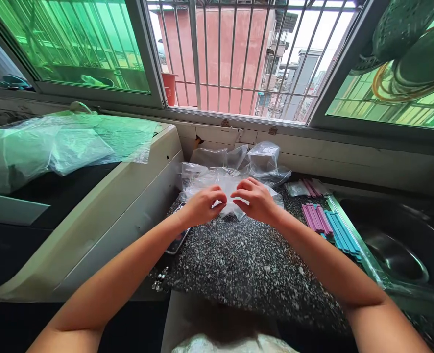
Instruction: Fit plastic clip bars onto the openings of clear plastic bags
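My left hand (205, 205) and my right hand (255, 200) are held close together over the speckled counter, a small gap between them. The fingers of both are curled, with thumb and fingertips drawn near each other. Anything thin in the pinches cannot be made out. Right behind and beneath the fingertips lies a crumpled heap of clear plastic bags (198, 177). A phone (178, 240) lies partly hidden under my left wrist. To the right of my right forearm are pink sealing-clip-like sticks (317, 218) and blue sticks (342, 233), lined up side by side.
A black speckled counter (239, 264) spans the front. At right is a metal sink (397, 250). A white appliance (143, 196) with plastic sheeting (73, 142) on top stands left. Small shiny pieces (160, 278) lie near the counter's left edge. Behind is a barred window (231, 59).
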### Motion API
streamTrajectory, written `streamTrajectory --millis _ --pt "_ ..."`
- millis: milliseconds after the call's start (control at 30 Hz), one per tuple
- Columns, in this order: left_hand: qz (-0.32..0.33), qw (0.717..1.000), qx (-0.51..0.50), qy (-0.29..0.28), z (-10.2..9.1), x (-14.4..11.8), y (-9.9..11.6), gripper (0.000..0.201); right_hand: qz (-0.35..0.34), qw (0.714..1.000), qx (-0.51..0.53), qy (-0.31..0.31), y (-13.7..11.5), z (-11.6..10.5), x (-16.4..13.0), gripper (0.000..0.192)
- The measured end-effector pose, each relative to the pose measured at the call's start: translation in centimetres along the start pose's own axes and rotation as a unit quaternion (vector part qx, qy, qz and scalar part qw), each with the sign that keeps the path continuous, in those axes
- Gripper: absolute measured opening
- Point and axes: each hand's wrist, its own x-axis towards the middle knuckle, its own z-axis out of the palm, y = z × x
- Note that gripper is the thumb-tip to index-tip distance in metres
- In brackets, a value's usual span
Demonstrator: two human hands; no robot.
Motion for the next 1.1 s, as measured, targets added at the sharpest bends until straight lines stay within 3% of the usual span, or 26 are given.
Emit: streamTrajectory --millis 167,333,467,633,833,1100 --pt "0.011 0.997 -0.065 -0.046 2.5 -0.4 1.4 0.011 0.024 0.999 0.017 -0.027 -0.8 -1.5 -3.9 0.018" --pt "-0.064 0.982 -0.175 0.015 5.2 -0.5 2.0 0.023 0.117 0.989 0.092 0.021 -0.3 -1.9 -7.4 0.014" --pt "-0.099 0.969 -0.222 0.033 6.9 -0.2 1.4 0.022 0.196 0.971 0.121 0.069 0.0 -2.2 -9.3 0.012" --pt "-0.122 0.969 -0.216 0.013 9.0 0.0 0.7 0.022 0.243 0.955 0.136 0.106 0.2 -1.8 -10.7 0.013" --pt "-0.159 0.953 -0.255 0.031 10.8 -0.2 0.7 0.024 0.273 0.938 0.163 0.135 0.7 -1.2 -11.8 0.014" --pt "-0.112 0.954 -0.271 0.057 11.5 -0.8 0.6 0.023 0.276 0.937 0.174 0.121 0.6 -1.0 -11.9 0.011"
